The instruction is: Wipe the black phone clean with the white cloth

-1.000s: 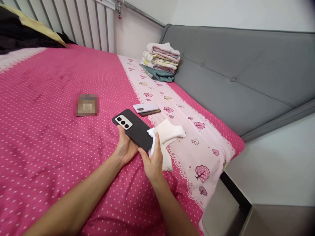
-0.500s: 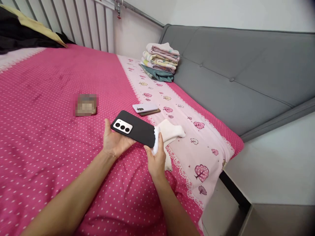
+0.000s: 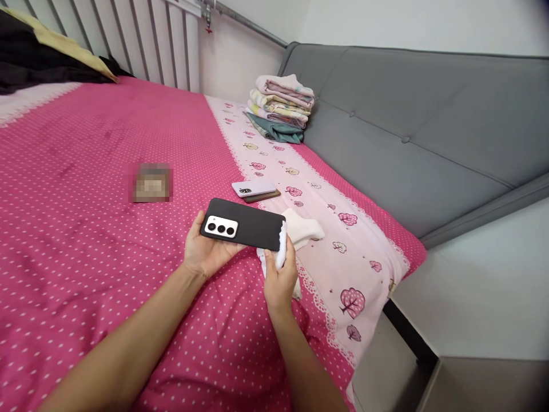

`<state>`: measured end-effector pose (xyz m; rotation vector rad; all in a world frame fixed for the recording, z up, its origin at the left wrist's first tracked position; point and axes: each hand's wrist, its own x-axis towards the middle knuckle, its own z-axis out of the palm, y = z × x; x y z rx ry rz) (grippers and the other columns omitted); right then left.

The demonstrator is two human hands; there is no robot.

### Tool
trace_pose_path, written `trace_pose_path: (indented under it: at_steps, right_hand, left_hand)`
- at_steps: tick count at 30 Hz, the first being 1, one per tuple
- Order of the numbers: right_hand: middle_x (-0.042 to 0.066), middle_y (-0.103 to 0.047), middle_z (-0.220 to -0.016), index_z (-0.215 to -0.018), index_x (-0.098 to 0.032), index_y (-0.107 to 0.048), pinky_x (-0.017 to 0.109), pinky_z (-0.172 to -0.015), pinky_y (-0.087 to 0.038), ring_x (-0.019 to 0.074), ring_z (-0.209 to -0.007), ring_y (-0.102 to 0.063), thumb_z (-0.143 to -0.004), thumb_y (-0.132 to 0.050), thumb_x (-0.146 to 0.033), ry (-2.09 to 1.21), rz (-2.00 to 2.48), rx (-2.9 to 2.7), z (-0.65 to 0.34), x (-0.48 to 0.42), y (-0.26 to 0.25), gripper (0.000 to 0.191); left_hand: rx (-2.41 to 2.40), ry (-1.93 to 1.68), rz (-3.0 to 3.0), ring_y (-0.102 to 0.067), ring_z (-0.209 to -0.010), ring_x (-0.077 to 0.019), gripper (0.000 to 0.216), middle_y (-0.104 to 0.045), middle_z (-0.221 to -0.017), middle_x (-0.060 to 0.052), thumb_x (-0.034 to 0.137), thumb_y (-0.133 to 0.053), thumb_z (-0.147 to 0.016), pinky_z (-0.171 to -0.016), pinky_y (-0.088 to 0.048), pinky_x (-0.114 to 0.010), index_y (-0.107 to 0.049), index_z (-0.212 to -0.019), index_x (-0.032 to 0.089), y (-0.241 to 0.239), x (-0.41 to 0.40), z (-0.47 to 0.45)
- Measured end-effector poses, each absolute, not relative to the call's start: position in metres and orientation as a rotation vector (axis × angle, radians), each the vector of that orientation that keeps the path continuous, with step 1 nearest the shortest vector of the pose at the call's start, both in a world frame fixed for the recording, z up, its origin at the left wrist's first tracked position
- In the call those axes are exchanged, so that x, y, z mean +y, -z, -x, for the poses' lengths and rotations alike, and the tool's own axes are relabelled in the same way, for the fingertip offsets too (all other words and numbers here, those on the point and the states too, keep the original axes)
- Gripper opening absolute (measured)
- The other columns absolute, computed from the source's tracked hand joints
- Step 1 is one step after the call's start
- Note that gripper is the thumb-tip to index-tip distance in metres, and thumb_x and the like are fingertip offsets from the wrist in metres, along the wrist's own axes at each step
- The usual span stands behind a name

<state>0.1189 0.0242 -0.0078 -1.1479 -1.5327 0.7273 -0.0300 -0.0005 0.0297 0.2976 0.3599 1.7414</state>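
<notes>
A black smartphone [image 3: 253,226] lies nearly level above the bed, its back up, with a white camera panel holding three lenses at its left end. My left hand [image 3: 208,249] supports that end from below, the thumb at the corner and the other fingers partly hidden beneath. At the opposite end my right hand [image 3: 281,277] is closed round a white cloth [image 3: 282,243], pinching it against the phone's edge. Just behind, a cream-white fabric piece [image 3: 302,229] rests on the bedspread. Beyond the black phone sits a lilac phone [image 3: 255,188], on top of a brownish flat thing [image 3: 268,196].
A blurred-out flat object [image 3: 151,184] is on the pink dotted bedspread [image 3: 86,240] to the left. Folded cloths [image 3: 283,106] are stacked by the grey headboard [image 3: 407,109]. A radiator [image 3: 150,46] stands behind, and dark clothing [image 3: 34,57] lies far left.
The phone has shifted slightly right and turned to lie more level. Both hands moved with it, and the left thumb has come closer against the phone's left edge.
</notes>
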Motion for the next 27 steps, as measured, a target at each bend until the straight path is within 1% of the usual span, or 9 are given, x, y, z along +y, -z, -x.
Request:
trace_pose_path:
  at_steps: [6, 11, 16, 19, 23, 25, 27]
  right_hand:
    - [0.010, -0.054, -0.124, -0.127, -0.017, -0.043, 0.036, -0.090, -0.044, 0.0211, -0.110, -0.054, -0.082, -0.050, -0.034, -0.702, 1.136, -1.477, -0.120, 0.023, 0.006, 0.049]
    - [0.010, -0.054, -0.124, -0.127, -0.017, -0.044, 0.034, -0.090, -0.044, 0.0203, -0.110, -0.053, -0.082, -0.051, -0.032, -0.712, 1.127, -1.440, -0.120, 0.023, 0.003, 0.048]
    - [0.009, -0.055, -0.123, -0.125, -0.016, -0.047, 0.032, -0.090, -0.043, 0.0197, -0.109, -0.054, -0.083, -0.049, -0.031, -0.694, 1.187, -1.412, -0.121, 0.024, 0.000, 0.045]
    - [0.010, -0.051, -0.128, -0.128, -0.014, -0.045, 0.033, -0.093, -0.041, 0.0204, -0.116, -0.050, -0.085, -0.044, -0.031, -0.666, 1.224, -1.422, -0.122, 0.025, 0.002, 0.046]
    - [0.015, -0.046, -0.132, -0.134, -0.009, -0.037, 0.036, -0.096, -0.040, 0.0223, -0.121, -0.045, -0.088, -0.034, -0.028, -0.597, 1.261, -1.437, -0.122, 0.026, 0.006, 0.049]
    - [0.016, -0.044, -0.133, -0.136, -0.009, -0.032, 0.037, -0.096, -0.041, 0.0227, -0.120, -0.046, -0.089, -0.031, -0.026, -0.583, 1.276, -1.442, -0.122, 0.027, 0.009, 0.051]
    - [0.016, -0.042, -0.134, -0.137, -0.010, -0.030, 0.039, -0.097, -0.040, 0.0227, -0.122, -0.044, -0.089, -0.030, -0.025, -0.571, 1.281, -1.464, -0.122, 0.028, 0.011, 0.050]
  left_hand:
    - [0.376, -1.713, -0.262, -0.060, -0.098, -0.0290, 0.039, -0.068, -0.102, -0.013, 0.037, -0.043, -0.080, -0.081, -0.049, -0.049, -0.061, -0.104, 0.011, -0.032, -0.002, 0.031]
    - [0.425, -1.696, -0.218, -0.062, -0.095, -0.0291, 0.038, -0.069, -0.099, -0.013, 0.036, -0.043, -0.079, -0.079, -0.049, -0.051, -0.062, -0.101, 0.012, -0.030, -0.003, 0.038]
    - [0.581, -1.616, -0.126, -0.067, -0.078, -0.0280, 0.037, -0.071, -0.083, -0.015, 0.038, -0.041, -0.082, -0.070, -0.054, -0.045, -0.064, -0.088, 0.009, -0.029, -0.004, 0.044]
    - [0.609, -1.575, -0.117, -0.067, -0.074, -0.0275, 0.039, -0.071, -0.076, -0.016, 0.038, -0.040, -0.084, -0.069, -0.055, -0.043, -0.063, -0.089, 0.007, -0.029, -0.003, 0.038]
    - [0.572, -1.516, -0.119, -0.067, -0.076, -0.0278, 0.044, -0.071, -0.080, -0.018, 0.041, -0.039, -0.086, -0.069, -0.055, -0.042, -0.061, -0.095, 0.004, -0.027, -0.002, 0.024]
    - [0.547, -1.510, -0.115, -0.067, -0.079, -0.0279, 0.045, -0.071, -0.084, -0.018, 0.042, -0.039, -0.085, -0.071, -0.054, -0.043, -0.060, -0.097, 0.004, -0.026, -0.001, 0.020]
    - [0.535, -1.513, -0.113, -0.066, -0.082, -0.0283, 0.046, -0.071, -0.087, -0.018, 0.043, -0.041, -0.085, -0.074, -0.053, -0.044, -0.059, -0.099, 0.004, -0.024, -0.001, 0.017]
